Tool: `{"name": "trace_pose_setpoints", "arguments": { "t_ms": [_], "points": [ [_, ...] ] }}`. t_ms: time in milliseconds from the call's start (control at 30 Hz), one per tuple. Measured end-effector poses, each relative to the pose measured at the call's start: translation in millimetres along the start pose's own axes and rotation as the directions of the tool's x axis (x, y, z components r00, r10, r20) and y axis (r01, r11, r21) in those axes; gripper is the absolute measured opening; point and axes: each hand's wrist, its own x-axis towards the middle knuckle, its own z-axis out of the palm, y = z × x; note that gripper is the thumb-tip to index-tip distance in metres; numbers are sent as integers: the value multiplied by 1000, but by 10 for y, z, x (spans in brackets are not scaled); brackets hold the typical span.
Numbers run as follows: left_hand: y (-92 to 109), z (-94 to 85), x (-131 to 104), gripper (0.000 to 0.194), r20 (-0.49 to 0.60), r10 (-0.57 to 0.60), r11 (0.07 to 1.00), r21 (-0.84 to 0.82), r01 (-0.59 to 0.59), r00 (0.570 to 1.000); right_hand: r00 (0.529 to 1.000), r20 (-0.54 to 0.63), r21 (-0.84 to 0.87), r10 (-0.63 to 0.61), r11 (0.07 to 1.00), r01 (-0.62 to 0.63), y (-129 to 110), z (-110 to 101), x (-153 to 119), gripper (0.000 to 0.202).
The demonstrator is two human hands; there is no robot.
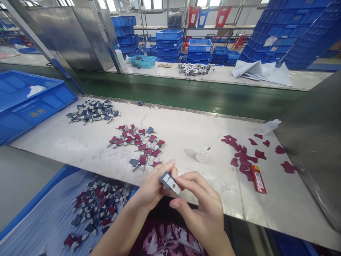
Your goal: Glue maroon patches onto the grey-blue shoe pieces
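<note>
Between the left hand [153,188] and right hand [202,209] sits a small part [169,182] of matt grey plastic with a pale smooth face. Beyond them the worktable [186,131] is a scuffed, dull whitish sheet. Right of the right hand lie soft, matt maroon cloth-like cutouts [246,156] and a glossy red plastic lighter [258,179]. Ahead stands a clear plastic bottle [203,155].

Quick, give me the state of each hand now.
Left hand: closed on the grey part.
Right hand: fingers pinching the same grey part.
</note>
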Motion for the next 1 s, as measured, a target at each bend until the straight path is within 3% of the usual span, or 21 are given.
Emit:
{"name": "trace_pose_setpoints", "arguments": {
  "t_ms": [33,100,200,400,567,700,767,833,1000],
  "points": [
    [16,-3,-5,50,-68,98,989,116,-90,993,999,12,9,42,999,-42,16,-18,-2,28],
    [55,-10,-24,48,-126,337,885,381,-268,933,989,38,70,142,987,-145,59,-50,-5,25],
    [98,-21,-61,48,-19,558,642,643,-418,829,959,98,236,265,930,-281,129,-81,-9,22],
    [90,-49,-80,41,183,693,339,771,-539,697,910,210,482,357,772,-414,184,-111,-9,23],
    [89,-93,-34,35,392,761,62,750,-659,517,899,263,579,350,688,-438,201,-153,-8,29],
    [123,-103,0,34,516,762,-109,699,-707,392,906,272,595,323,684,-423,226,-186,-13,33],
    [141,-92,-1,34,546,752,-152,687,-710,368,914,253,588,317,700,-406,235,-195,-26,37],
    [152,-78,-14,36,547,749,-146,687,-712,374,923,222,576,315,721,-385,239,-198,-45,42],
    [148,-75,-39,40,496,766,1,637,-771,410,958,83,548,275,790,-275,240,-196,-91,53]
  ]
}}
